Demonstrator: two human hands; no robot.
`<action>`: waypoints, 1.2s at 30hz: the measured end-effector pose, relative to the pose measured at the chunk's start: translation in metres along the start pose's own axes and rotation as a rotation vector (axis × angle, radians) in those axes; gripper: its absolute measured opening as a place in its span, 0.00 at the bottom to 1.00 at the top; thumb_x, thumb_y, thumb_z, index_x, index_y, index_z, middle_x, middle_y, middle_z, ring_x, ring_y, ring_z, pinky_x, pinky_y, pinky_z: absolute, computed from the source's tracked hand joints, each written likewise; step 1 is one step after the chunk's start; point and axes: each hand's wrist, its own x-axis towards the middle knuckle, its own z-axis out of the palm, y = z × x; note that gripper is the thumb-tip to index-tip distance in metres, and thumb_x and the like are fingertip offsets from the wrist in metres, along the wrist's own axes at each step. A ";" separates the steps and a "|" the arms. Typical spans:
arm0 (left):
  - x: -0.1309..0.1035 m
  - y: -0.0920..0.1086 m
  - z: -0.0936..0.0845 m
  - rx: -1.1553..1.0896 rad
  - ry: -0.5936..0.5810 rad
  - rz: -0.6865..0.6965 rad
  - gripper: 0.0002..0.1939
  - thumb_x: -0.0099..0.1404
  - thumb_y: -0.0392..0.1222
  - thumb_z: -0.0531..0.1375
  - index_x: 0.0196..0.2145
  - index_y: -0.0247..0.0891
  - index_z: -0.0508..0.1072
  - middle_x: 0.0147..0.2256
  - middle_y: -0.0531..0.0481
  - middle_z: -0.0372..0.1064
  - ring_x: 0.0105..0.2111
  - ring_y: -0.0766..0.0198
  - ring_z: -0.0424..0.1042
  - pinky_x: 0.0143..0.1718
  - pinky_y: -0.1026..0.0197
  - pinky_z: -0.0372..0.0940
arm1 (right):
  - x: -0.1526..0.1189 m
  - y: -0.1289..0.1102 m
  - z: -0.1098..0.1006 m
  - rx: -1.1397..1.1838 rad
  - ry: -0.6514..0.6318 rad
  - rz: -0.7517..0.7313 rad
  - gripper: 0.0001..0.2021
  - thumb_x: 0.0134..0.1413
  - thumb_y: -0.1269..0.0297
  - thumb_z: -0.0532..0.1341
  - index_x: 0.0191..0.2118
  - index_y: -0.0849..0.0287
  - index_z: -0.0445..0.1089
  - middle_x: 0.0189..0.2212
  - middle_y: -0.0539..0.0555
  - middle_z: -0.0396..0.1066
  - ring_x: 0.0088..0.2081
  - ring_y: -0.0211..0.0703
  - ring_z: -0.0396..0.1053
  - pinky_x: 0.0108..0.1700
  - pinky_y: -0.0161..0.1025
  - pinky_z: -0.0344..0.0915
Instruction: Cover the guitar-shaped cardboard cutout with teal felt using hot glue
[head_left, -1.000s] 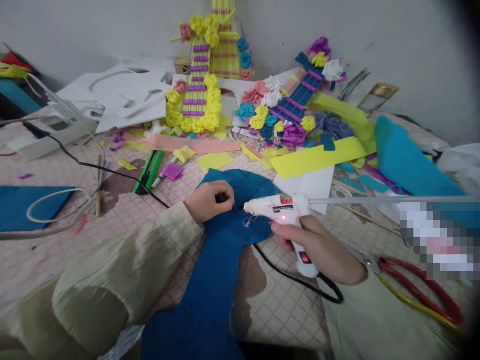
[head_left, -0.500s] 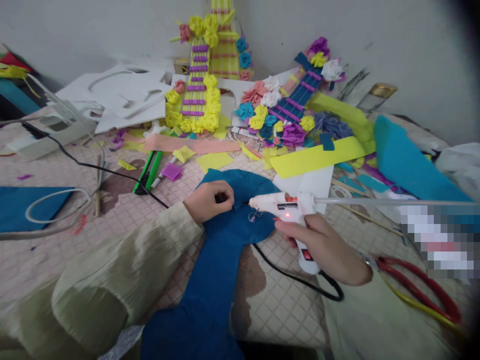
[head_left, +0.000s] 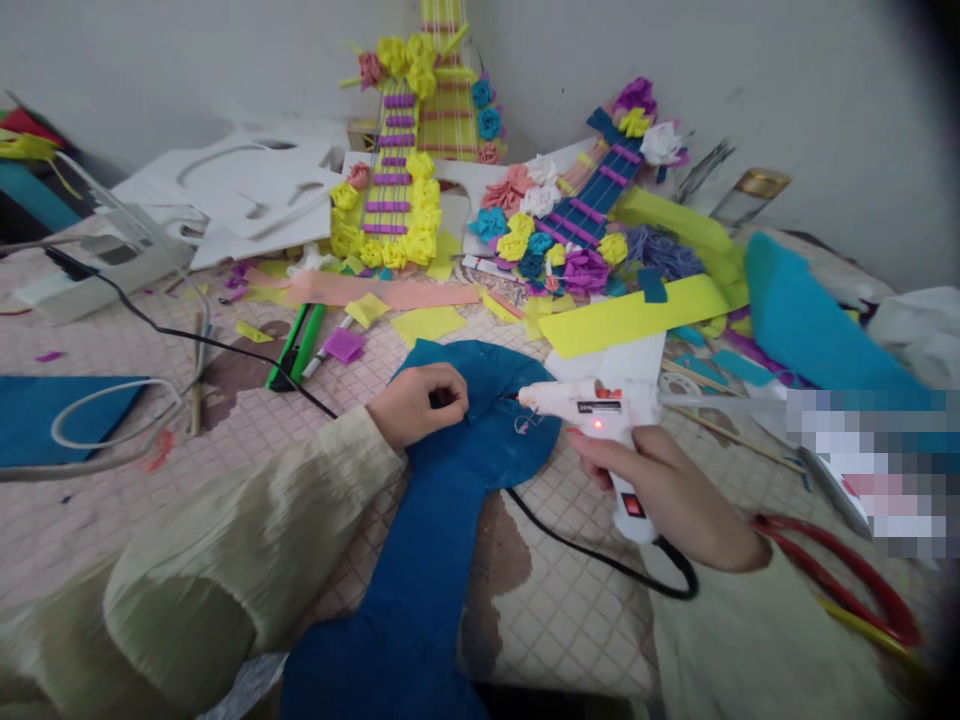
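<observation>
A blue paper-covered shape (head_left: 435,530), rounded at the far end with a long narrower neck, lies on the table in front of me. My left hand (head_left: 424,402) rests on its rounded end, thumb and fingertips pinched on the blue paper beside a fold; the exact grip is partly hidden. My right hand (head_left: 675,485) is wrapped round the handle of a white hot glue gun (head_left: 630,412) with a small red light lit. Its nozzle points left, close over the rounded end near the fold. A clear glue stick (head_left: 720,402) sticks out of its back.
A black cord (head_left: 592,545) runs under the blue shape. Red-handled scissors (head_left: 847,570) lie at the right, a green box cutter (head_left: 296,350) at the left. Behind are paper scraps, a yellow strip (head_left: 630,315) and flower-decorated guitar shapes (head_left: 397,170). A power strip (head_left: 97,260) stands far left.
My right hand has drawn the glue gun a little to the right, its nozzle moving away from my left hand. My left hand has stayed in place.
</observation>
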 end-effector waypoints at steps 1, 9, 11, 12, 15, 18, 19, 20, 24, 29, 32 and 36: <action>0.000 0.000 0.000 0.000 0.000 -0.001 0.06 0.53 0.37 0.54 0.22 0.34 0.67 0.29 0.49 0.67 0.27 0.69 0.65 0.30 0.66 0.62 | 0.000 0.000 -0.002 0.010 -0.006 -0.001 0.20 0.45 0.49 0.56 0.15 0.58 0.57 0.13 0.46 0.55 0.18 0.34 0.55 0.22 0.34 0.52; 0.000 0.001 0.000 0.004 -0.003 -0.015 0.07 0.54 0.38 0.54 0.21 0.34 0.67 0.29 0.49 0.67 0.27 0.69 0.66 0.30 0.67 0.63 | 0.001 0.002 -0.006 0.016 -0.057 -0.015 0.19 0.47 0.50 0.54 0.15 0.58 0.57 0.14 0.46 0.57 0.19 0.35 0.56 0.25 0.35 0.54; 0.000 0.001 0.000 0.004 -0.002 -0.006 0.06 0.53 0.37 0.55 0.21 0.34 0.67 0.29 0.49 0.67 0.27 0.69 0.66 0.31 0.67 0.62 | 0.001 0.002 -0.004 -0.001 -0.057 -0.017 0.20 0.47 0.51 0.54 0.14 0.58 0.57 0.14 0.46 0.56 0.19 0.35 0.56 0.25 0.34 0.53; 0.000 0.001 0.000 0.005 -0.003 -0.004 0.06 0.53 0.37 0.55 0.21 0.34 0.67 0.29 0.49 0.67 0.27 0.69 0.66 0.30 0.67 0.62 | 0.001 0.002 -0.003 -0.005 -0.058 -0.014 0.20 0.47 0.51 0.54 0.14 0.58 0.56 0.13 0.46 0.56 0.19 0.34 0.56 0.25 0.34 0.53; 0.000 0.000 0.000 0.003 -0.003 -0.012 0.06 0.54 0.37 0.55 0.22 0.35 0.67 0.29 0.50 0.67 0.27 0.70 0.66 0.30 0.67 0.62 | 0.002 0.002 0.000 0.003 -0.068 -0.011 0.19 0.48 0.52 0.55 0.15 0.58 0.56 0.14 0.46 0.56 0.20 0.35 0.57 0.25 0.34 0.54; 0.000 -0.001 0.000 -0.006 0.001 -0.014 0.06 0.54 0.37 0.55 0.22 0.34 0.67 0.29 0.49 0.67 0.27 0.69 0.66 0.30 0.66 0.62 | 0.002 0.002 0.003 -0.005 -0.082 0.016 0.18 0.47 0.52 0.55 0.16 0.59 0.58 0.14 0.46 0.57 0.19 0.34 0.56 0.24 0.35 0.53; 0.000 -0.001 0.000 -0.007 0.001 -0.014 0.06 0.53 0.37 0.55 0.22 0.34 0.67 0.29 0.49 0.67 0.27 0.69 0.66 0.30 0.66 0.62 | 0.001 0.001 0.004 -0.019 -0.082 0.016 0.18 0.47 0.52 0.55 0.16 0.59 0.58 0.14 0.46 0.57 0.19 0.34 0.56 0.24 0.35 0.52; 0.000 -0.001 0.000 -0.006 0.000 -0.015 0.06 0.53 0.37 0.55 0.22 0.34 0.67 0.29 0.49 0.67 0.27 0.69 0.66 0.30 0.66 0.62 | 0.000 0.001 0.004 -0.036 -0.079 0.003 0.18 0.47 0.52 0.56 0.16 0.58 0.58 0.14 0.46 0.57 0.19 0.35 0.56 0.24 0.35 0.52; 0.000 0.000 0.000 0.000 -0.009 -0.020 0.06 0.53 0.37 0.55 0.22 0.34 0.67 0.29 0.50 0.67 0.26 0.69 0.65 0.30 0.66 0.62 | -0.002 -0.002 0.006 -0.104 -0.047 -0.155 0.14 0.47 0.53 0.56 0.21 0.58 0.63 0.16 0.46 0.59 0.22 0.37 0.58 0.27 0.36 0.55; 0.000 0.001 0.000 0.014 -0.008 -0.018 0.05 0.53 0.37 0.55 0.22 0.35 0.67 0.29 0.50 0.67 0.27 0.70 0.65 0.30 0.67 0.62 | -0.002 -0.007 0.006 -0.145 -0.096 -0.289 0.10 0.49 0.58 0.56 0.37 0.55 0.69 0.25 0.48 0.68 0.29 0.42 0.64 0.35 0.38 0.58; 0.000 0.001 0.001 0.018 0.003 -0.009 0.05 0.53 0.36 0.55 0.22 0.35 0.67 0.29 0.50 0.67 0.28 0.69 0.66 0.32 0.66 0.62 | 0.000 -0.009 0.004 -0.145 -0.111 -0.270 0.10 0.48 0.57 0.57 0.31 0.56 0.70 0.20 0.48 0.66 0.25 0.41 0.63 0.31 0.38 0.58; -0.001 0.001 0.002 0.013 0.012 -0.005 0.05 0.53 0.34 0.55 0.22 0.34 0.68 0.29 0.49 0.67 0.29 0.68 0.66 0.34 0.65 0.62 | 0.006 -0.015 -0.001 -0.169 -0.134 -0.203 0.13 0.46 0.56 0.57 0.18 0.57 0.64 0.12 0.46 0.59 0.17 0.37 0.57 0.23 0.36 0.53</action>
